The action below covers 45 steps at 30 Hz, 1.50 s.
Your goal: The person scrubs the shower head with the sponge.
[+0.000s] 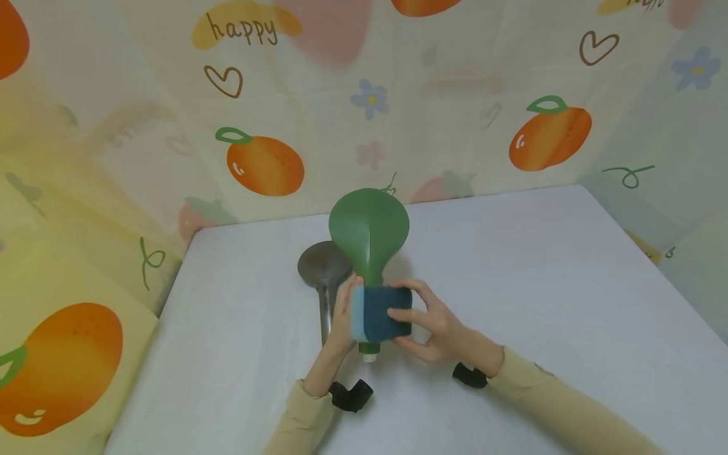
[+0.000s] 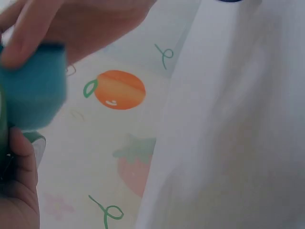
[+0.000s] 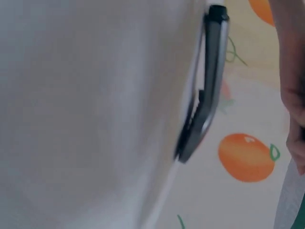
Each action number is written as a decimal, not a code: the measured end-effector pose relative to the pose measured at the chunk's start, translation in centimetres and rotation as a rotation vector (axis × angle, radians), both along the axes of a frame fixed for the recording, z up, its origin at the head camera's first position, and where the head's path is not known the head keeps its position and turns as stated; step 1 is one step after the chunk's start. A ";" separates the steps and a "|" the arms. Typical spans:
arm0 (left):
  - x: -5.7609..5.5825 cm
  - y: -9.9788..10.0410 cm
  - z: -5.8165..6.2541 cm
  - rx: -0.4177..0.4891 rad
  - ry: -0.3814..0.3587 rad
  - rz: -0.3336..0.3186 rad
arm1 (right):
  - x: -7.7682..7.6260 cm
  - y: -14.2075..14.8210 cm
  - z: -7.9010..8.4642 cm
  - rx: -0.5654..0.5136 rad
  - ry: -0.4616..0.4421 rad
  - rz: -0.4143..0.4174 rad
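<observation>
In the head view my left hand (image 1: 341, 322) grips the handle of a green shower head (image 1: 370, 222), raised with its round back upward and its white threaded end toward me. My right hand (image 1: 436, 323) pinches a two-tone blue sponge (image 1: 388, 313), fingers spread over its dark side, in front of the handle. In the left wrist view the sponge (image 2: 35, 88) hangs close above my left fingers. A grey shower head (image 1: 324, 264) with a long handle lies on the table, left of the green one. Part of the green handle is hidden behind the sponge.
White cloth covers the table (image 1: 546, 284). Fabric walls (image 1: 398, 120) printed with oranges and hearts rise behind it and at both sides. Black wrist devices (image 1: 351, 396) sit under both forearms. In the right wrist view the grey shower head (image 3: 212, 76) shows its black end.
</observation>
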<state>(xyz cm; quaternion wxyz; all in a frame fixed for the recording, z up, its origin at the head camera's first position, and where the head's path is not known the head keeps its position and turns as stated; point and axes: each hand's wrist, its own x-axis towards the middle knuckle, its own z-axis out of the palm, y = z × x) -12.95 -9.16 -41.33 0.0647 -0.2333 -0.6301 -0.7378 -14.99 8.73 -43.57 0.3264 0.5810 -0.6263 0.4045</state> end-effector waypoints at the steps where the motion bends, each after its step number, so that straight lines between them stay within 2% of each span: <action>1: -0.2 0.0 -0.4 -0.002 0.021 -0.002 | -0.3 0.0 0.2 -0.030 -0.033 -0.037; 4: -0.9 0.1 -1.3 -0.045 0.075 0.018 | -1.2 -0.1 0.9 -0.113 -0.129 -0.154; 6: -1.0 0.1 -1.6 -0.064 0.067 0.042 | -1.4 -0.1 1.3 -0.145 -0.181 -0.218; 9: -1.0 0.1 -1.7 -0.079 0.071 0.073 | -1.1 -0.3 1.3 -0.157 -0.239 -0.256; 12: -1.0 0.1 -1.8 -0.047 0.042 0.079 | -0.1 -0.5 0.9 -0.121 -0.281 -0.199; 18: -0.9 -0.1 -1.7 0.016 -0.102 0.151 | 2.9 -0.5 0.3 0.018 -0.351 -0.008; 22: -1.0 -0.2 -1.7 -0.006 -0.101 0.170 | 4.0 -0.7 1.6 0.035 -0.338 0.007; 23: -1.0 -0.2 -1.8 -0.019 -0.085 0.164 | 4.0 -0.7 1.9 0.024 -0.332 -0.012; 27: -0.2 0.3 -0.4 -0.083 -0.043 0.127 | 1.9 -0.8 1.6 -0.060 -0.324 -0.140; 30: 0.5 0.7 0.8 -0.119 -0.047 0.111 | 0.5 -0.7 2.0 -0.113 -0.312 -0.246; 33: 0.5 0.8 0.7 -0.122 -0.056 0.108 | -0.3 -0.7 3.3 -0.165 -0.287 -0.358; 37: -0.1 0.9 -0.6 -0.109 -0.071 0.106 | -1.6 -0.3 2.5 -0.210 -0.291 -0.463; 40: -0.4 0.8 -1.7 -0.097 -0.095 0.110 | -1.5 0.0 1.5 -0.158 -0.314 -0.420; 45: -0.5 0.6 -2.2 -0.053 -0.088 0.113 | 1.0 0.3 0.4 0.034 -0.332 -0.165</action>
